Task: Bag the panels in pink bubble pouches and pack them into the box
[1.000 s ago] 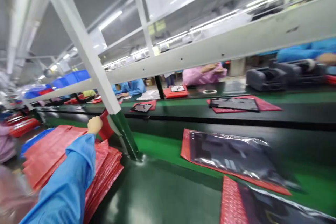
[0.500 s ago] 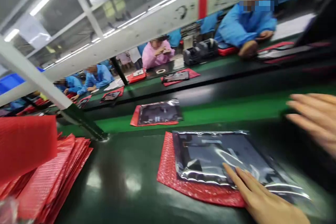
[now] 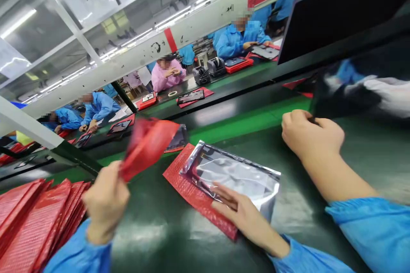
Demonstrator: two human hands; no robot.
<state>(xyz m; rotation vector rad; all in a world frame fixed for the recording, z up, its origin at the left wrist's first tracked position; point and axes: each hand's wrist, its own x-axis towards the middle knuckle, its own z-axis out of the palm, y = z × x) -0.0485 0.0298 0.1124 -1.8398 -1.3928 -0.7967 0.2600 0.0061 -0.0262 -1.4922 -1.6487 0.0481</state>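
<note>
In the head view, the left hand [image 3: 104, 200] has its fingers closed round one end of a red bag [image 3: 145, 147], lifted off the table top [image 3: 166, 243]; the bag slants up and away to the right of those fingers, blurred along its edges; just left of and below the same fingers lies a stack of red bags [image 3: 35, 226], fanned unevenly.

The right hand [image 3: 253, 222] has its fingers stretched out, gripping nothing; their tips lie over the lower left part of a clear pouch [image 3: 238, 168] (whether they press on it, I cannot tell); the pouch, shiny with glare, has a flat panel inside, and runs up and to the right from the fingertips; under it, a red bubble-wrap bag [image 3: 192, 196] shows along its left and lower edges, partly beneath those fingers.

Beyond the right hand's fingers, up and to the right, is a third hand [image 3: 310, 136] on a blue sleeve from the right edge (another person's, by the look of it); it is curled, beside a dark sheet [image 3: 342, 102], and I cannot tell how firmly it holds this; straight past the left hand's fingers, behind the raised bag, a smaller-looking pouch [image 3: 177, 138] is partly hidden.
</note>
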